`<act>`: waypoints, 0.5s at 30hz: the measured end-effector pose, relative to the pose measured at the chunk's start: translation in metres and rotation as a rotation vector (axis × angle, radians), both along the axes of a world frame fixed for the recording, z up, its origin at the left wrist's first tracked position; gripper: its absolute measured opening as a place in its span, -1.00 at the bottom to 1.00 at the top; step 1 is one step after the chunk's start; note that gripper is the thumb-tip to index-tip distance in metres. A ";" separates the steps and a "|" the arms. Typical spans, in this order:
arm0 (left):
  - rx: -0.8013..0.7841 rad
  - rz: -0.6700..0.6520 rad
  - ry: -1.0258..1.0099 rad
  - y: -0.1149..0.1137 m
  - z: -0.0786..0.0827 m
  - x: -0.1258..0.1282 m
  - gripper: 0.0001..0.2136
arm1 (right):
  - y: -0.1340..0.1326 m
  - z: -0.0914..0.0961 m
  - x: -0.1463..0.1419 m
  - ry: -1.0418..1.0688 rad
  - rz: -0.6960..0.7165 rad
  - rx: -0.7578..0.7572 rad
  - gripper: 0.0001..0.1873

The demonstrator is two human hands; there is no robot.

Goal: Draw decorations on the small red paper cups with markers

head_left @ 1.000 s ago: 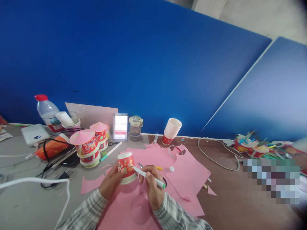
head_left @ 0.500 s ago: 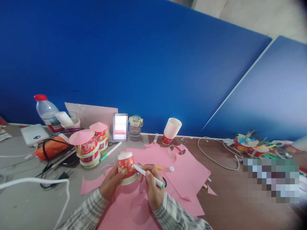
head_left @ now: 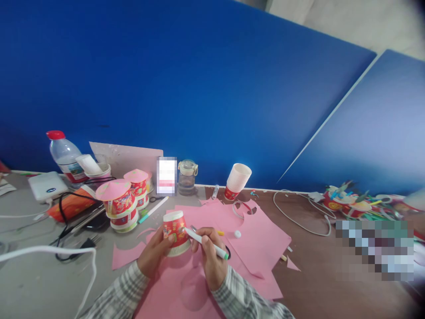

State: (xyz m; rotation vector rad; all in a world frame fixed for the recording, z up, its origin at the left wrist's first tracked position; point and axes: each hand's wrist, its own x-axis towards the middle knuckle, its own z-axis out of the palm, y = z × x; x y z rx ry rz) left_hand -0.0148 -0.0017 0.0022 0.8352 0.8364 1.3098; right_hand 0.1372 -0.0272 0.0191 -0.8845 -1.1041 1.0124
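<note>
A red printed paper cup (head_left: pixel 175 228) is held upside down or tilted in my left hand (head_left: pixel 155 252), its fingers wrapped round the cup's left side. My right hand (head_left: pixel 211 257) grips a white marker (head_left: pixel 207 243) with a green end; the marker's tip is at the cup's right side. Whether the tip touches the cup is hard to tell. Beneath both hands lie sheets of pink paper (head_left: pixel 262 239) with cut edges. A white cap (head_left: pixel 237 234) rests on the paper to the right.
Cup crafts with pink cone tops (head_left: pixel 114 191) stand at left, near a red-capped bottle (head_left: pixel 68 155) and cables. Behind are a glass jar (head_left: pixel 187 179) and stacked white cups (head_left: pixel 239 177). Right of these lie a white cable (head_left: pixel 295 223) and cups holding tools (head_left: pixel 334 201).
</note>
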 end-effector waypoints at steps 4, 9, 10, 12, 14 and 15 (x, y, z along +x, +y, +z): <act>-0.006 0.004 0.000 0.000 0.000 0.000 -0.68 | 0.001 -0.001 0.000 0.002 -0.013 -0.015 -0.70; 0.006 -0.003 0.006 0.000 -0.001 0.000 -0.68 | 0.001 -0.003 -0.001 0.028 -0.010 -0.015 -0.69; 0.005 -0.001 0.010 0.001 -0.002 0.000 -0.68 | 0.001 -0.004 -0.001 0.035 -0.017 -0.018 -0.70; -0.004 0.004 0.016 0.001 -0.002 0.000 -0.67 | 0.001 -0.004 -0.001 0.036 -0.019 -0.020 -0.71; -0.015 0.007 0.010 0.000 -0.002 0.000 -0.67 | 0.001 -0.004 -0.001 0.025 -0.006 -0.017 -0.71; -0.014 0.009 0.006 0.000 -0.002 0.000 -0.66 | 0.001 -0.004 -0.001 0.022 -0.001 -0.015 -0.72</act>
